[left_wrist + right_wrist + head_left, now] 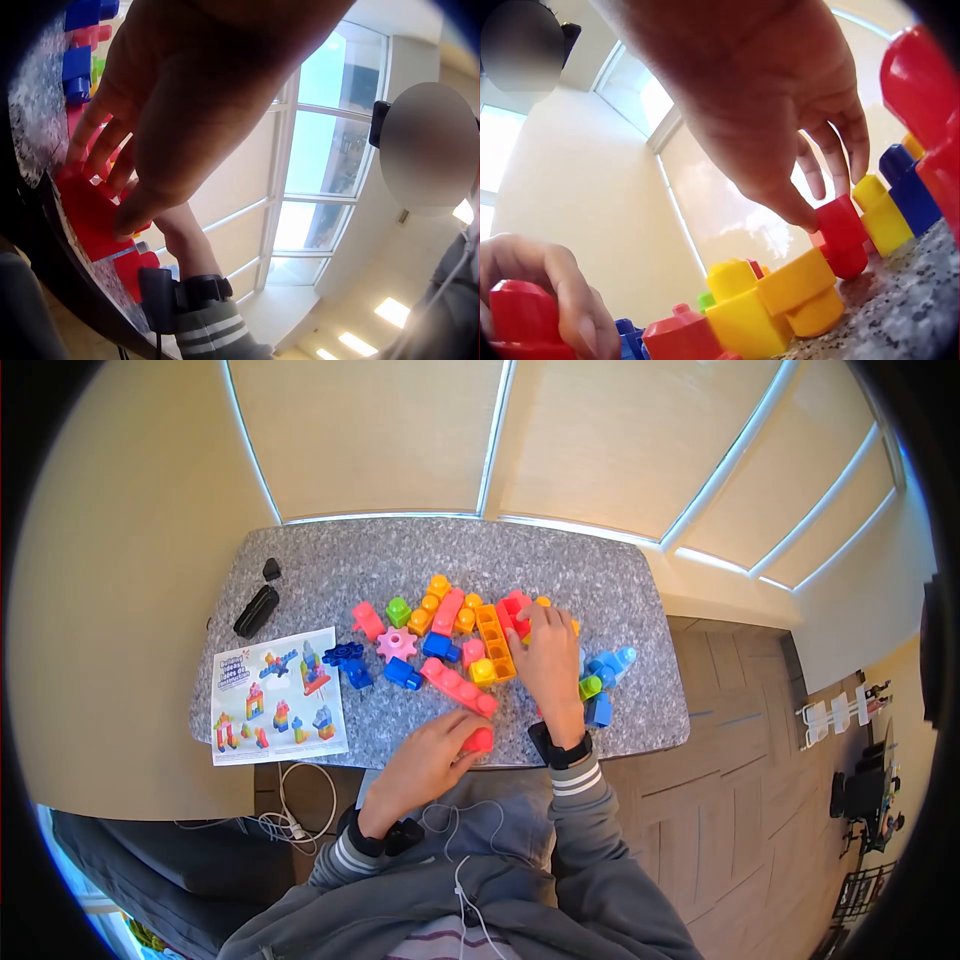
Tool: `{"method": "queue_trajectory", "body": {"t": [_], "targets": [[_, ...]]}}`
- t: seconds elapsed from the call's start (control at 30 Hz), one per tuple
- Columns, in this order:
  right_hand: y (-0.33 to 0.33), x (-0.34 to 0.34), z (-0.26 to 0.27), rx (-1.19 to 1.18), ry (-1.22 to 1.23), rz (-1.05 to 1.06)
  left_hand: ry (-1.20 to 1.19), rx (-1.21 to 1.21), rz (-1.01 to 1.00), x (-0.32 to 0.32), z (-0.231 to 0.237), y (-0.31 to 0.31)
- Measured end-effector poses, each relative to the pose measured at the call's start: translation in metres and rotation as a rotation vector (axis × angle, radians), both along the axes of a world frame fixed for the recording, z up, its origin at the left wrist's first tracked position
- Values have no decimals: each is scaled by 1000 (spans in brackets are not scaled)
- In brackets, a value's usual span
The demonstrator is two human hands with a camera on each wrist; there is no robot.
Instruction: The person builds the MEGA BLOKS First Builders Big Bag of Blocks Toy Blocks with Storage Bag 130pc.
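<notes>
Near the table's front edge, my left hand (425, 760) grips a red block (479, 740). Thumb and fingers lie around this red block (94, 217) in the left wrist view. My right hand (552, 660) reaches over the back right of the block cluster, its thumb against another red block (514, 609). In the right wrist view, that red block (841, 232) stands on the table beneath the hand (772, 112), between yellow blocks. A long orange block (495, 644) lies left of the right hand, and a long red block (457, 688) lies beyond the left.
A picture sheet (278, 698) covers the table's left front, with a black case (256, 611) behind it. Blue blocks (403, 673) and a pink gear (396, 644) lie in the middle. Light blue pieces (612, 663) stand right of my right hand.
</notes>
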State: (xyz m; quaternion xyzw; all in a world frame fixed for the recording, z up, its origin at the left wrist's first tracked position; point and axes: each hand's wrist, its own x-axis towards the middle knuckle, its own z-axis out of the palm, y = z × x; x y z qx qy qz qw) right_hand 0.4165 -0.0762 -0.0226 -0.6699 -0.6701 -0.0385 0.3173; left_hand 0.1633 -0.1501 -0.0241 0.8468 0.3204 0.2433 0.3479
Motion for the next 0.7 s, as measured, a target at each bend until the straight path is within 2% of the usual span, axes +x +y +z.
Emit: {"method": "queue_trajectory", "body": {"t": [0.03,0.1,0.23,0.3,0.33,0.4,0.47,0.53,0.67,0.7], "targets": [[-2,0,2,-1,1,-2,7,8,-2,0,0,1],[-11,-1,7,136,152,40,-4,14,-4,0,-1,2],[-51,0,32,163,260,47,-25,9,12,-3,-3,-1],[-74,8,35,44,577,69,-20,-2,26,-3,0,-1],[-85,12,31,24,579,78,-17,-1,22,-3,0,-3],[-108,19,22,47,853,198,-33,-7,36,-2,-2,-4],[-136,17,16,4,934,229,-50,-3,47,-2,-4,-3],[-160,11,10,-118,1145,255,-62,-16,39,-2,-6,-2],[-183,8,-18,-246,1122,258,-62,-67,18,-2,-6,1],[-186,10,-30,-285,1018,293,-73,-89,10,-3,-5,2]]}}
